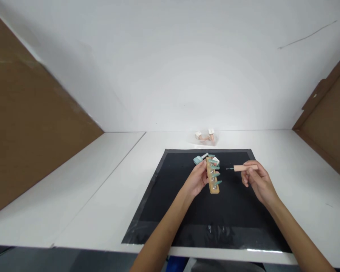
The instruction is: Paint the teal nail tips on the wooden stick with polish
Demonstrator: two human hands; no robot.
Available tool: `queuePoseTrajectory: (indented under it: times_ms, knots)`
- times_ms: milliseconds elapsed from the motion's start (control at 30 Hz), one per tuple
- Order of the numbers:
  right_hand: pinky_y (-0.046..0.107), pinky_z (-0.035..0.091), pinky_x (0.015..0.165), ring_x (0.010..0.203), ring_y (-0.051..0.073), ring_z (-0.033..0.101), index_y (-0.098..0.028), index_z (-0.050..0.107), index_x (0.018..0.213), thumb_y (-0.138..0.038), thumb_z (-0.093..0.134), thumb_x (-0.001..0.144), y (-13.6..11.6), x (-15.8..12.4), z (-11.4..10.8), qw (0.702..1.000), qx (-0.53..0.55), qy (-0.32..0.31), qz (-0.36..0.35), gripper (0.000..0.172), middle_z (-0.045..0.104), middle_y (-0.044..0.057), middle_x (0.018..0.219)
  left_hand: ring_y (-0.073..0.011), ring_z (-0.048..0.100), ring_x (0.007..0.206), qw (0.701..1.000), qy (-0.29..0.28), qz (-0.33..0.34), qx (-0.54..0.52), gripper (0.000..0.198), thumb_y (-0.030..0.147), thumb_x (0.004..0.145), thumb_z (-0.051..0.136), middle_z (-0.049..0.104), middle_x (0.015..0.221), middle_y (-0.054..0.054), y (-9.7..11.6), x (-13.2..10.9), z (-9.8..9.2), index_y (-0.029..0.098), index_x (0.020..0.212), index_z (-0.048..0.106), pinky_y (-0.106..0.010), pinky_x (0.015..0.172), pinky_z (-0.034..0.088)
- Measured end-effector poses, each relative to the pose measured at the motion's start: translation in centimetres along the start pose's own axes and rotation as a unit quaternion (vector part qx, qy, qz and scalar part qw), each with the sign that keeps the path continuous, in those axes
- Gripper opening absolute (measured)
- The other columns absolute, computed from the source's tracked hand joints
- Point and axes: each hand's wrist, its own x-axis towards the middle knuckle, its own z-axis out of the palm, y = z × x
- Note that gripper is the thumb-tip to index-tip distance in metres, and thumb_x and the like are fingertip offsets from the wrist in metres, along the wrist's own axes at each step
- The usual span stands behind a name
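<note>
My left hand [197,179] grips a narrow wooden nail stand [214,189] by its left side, holding it above the black mat. Several green false nails [215,175] stick out to the right from silvery mounts along it. In my right hand [259,179] is a nail polish brush [240,168] with a pale peach handle. Its dark, green-tinged tip points left towards the false nails, a small gap apart from them. Just behind the nail stand lie a light blue bottle [198,160] and a white-capped bottle [216,161], the latter partly hidden by the nails.
A black mat [164,204] covers the middle of the white table [110,211]. Behind it, a clear bag [205,142] holds small white and peach pieces. Brown cardboard panels [42,124] flank the left and right sides, and a white wall closes off the back.
</note>
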Motion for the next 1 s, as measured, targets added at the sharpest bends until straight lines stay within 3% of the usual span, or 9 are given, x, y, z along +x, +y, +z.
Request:
queuePoseTrajectory:
  times_ms: [267, 400, 667, 1000]
  knots:
    - [0.024, 0.040, 0.039, 0.049, 0.011, 0.049, -0.024, 0.066, 0.095, -0.043, 0.064, 0.079, 0.5, -0.1, -0.3, 0.995, -0.064, -0.074, -0.024, 0.025, 0.055, 0.000, 0.069, -0.0140, 0.065, 0.056, 1.000, -0.015, -0.015, 0.010, 0.022, 0.029, 0.076, 0.066, 0.065, 0.068, -0.001, 0.1, -0.1, 0.2, 0.013, 0.090, 0.062, -0.021, 0.049, 0.050]
    - [0.024, 0.042, 0.042, 0.049, 0.011, 0.049, -0.024, 0.068, 0.096, -0.041, 0.062, 0.082, 0.3, -0.2, -0.1, 0.989, -0.089, -0.118, -0.025, 0.023, 0.053, -0.001, 0.065, -0.0126, 0.062, 0.053, 1.000, -0.024, -0.014, 0.014, 0.027, 0.032, 0.071, 0.071, 0.064, 0.065, -0.001, -0.1, 0.0, 0.1, 0.013, 0.089, 0.062, -0.020, 0.049, 0.047]
    - [0.023, 0.042, 0.041, 0.053, 0.012, 0.052, -0.027, 0.068, 0.097, -0.039, 0.061, 0.083, 0.5, -0.7, 0.2, 0.986, -0.055, -0.155, -0.027, 0.020, 0.055, 0.002, 0.074, -0.0105, 0.058, 0.048, 0.999, -0.033, -0.017, 0.022, 0.035, 0.037, 0.061, 0.078, 0.062, 0.061, 0.001, -0.1, 0.0, 0.1, 0.014, 0.082, 0.062, -0.021, 0.049, 0.043]
    - [0.025, 0.042, 0.045, 0.053, 0.012, 0.049, -0.024, 0.068, 0.094, -0.041, 0.060, 0.083, -0.6, -0.6, 0.6, 0.977, -0.064, -0.206, -0.007, 0.022, 0.053, 0.001, 0.072, -0.0131, 0.061, 0.051, 0.999, -0.033, -0.024, 0.020, 0.036, 0.039, 0.062, 0.077, 0.064, 0.064, 0.000, -0.5, 0.2, -0.2, 0.014, 0.083, 0.061, -0.022, 0.051, 0.045]
